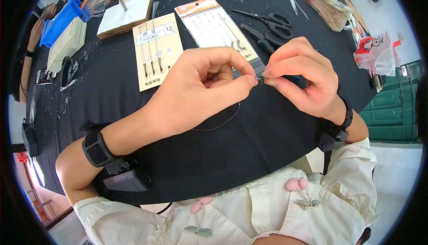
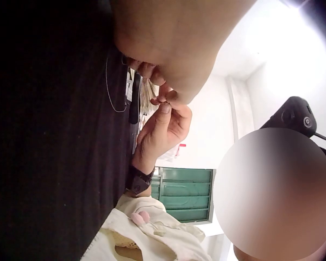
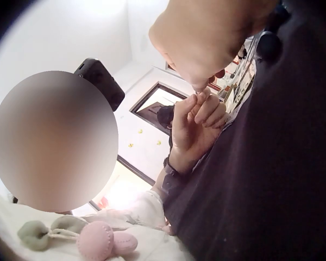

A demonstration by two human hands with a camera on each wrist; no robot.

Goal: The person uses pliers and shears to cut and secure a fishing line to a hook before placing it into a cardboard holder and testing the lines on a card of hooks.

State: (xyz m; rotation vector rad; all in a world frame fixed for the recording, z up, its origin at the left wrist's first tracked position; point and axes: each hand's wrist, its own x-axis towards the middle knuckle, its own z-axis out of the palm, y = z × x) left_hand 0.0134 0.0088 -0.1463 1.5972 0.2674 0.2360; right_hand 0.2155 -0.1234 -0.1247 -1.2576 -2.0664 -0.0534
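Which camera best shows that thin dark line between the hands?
The head view: the thin dark line loops from the pinching left hand and right hand over the black tablecloth. The left wrist view catches only a faint curve of it; the right wrist view shows none.

Black cloth covers the big table point(image 1: 133, 106), and bright, even light is falling right across it. Just off the table's right edge there's a green slatted panel point(image 1: 392, 111) set against a plain white wall point(image 2: 217, 119), with pale floor point(image 1: 394, 173) beneath. Away past the table's left side, a dark-framed doorway point(image 3: 152, 106) opens in another white wall.
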